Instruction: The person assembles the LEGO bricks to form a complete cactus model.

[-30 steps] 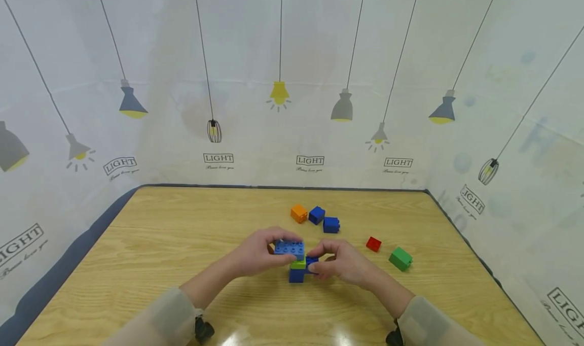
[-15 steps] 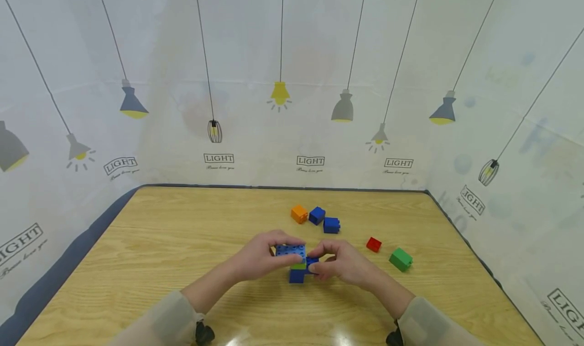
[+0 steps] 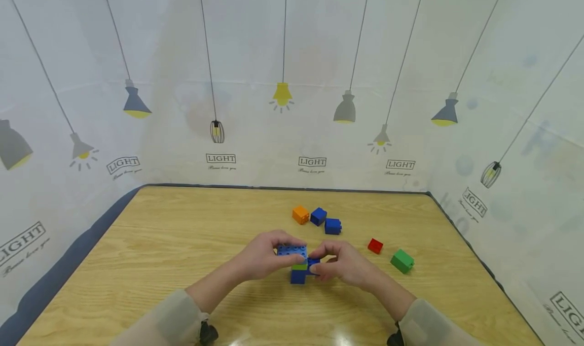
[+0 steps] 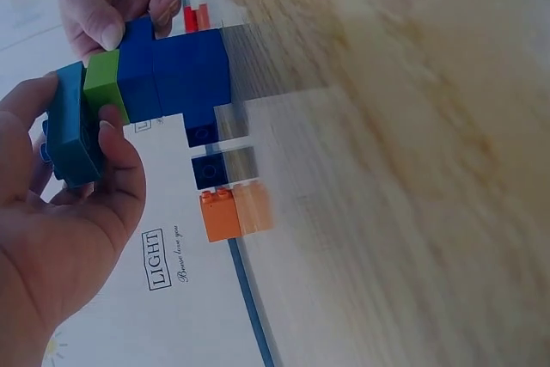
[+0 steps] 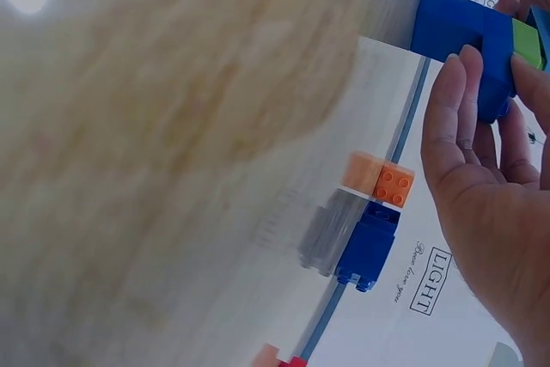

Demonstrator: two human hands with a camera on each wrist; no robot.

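Observation:
In the head view, a small stack of toy building blocks stands on the table between both hands. My left hand (image 3: 260, 257) grips the light blue block (image 3: 288, 249) on top, thumb on the near side and fingers behind. Under it sits a lime green block (image 4: 103, 85), then a dark blue block (image 4: 193, 70) at the bottom. The light blue block juts out leftward past the ones below. My right hand (image 3: 344, 266) pinches another dark blue block (image 5: 496, 75), which sticks out from the stack's right side below the green one.
Beyond the hands on the wooden table (image 3: 191, 224) lie an orange block (image 3: 300, 215) and two dark blue blocks, one (image 3: 318, 216) beside it and another (image 3: 333, 227) nearer. Right of the right hand are a red block (image 3: 375, 245) and a green block (image 3: 402, 261). A printed curtain (image 3: 246, 102) borders the table.
The light blue block has come down slightly, and less of the green block shows beneath it. My left thumb has shifted rightward along its near edge. The right hand keeps its pinch.

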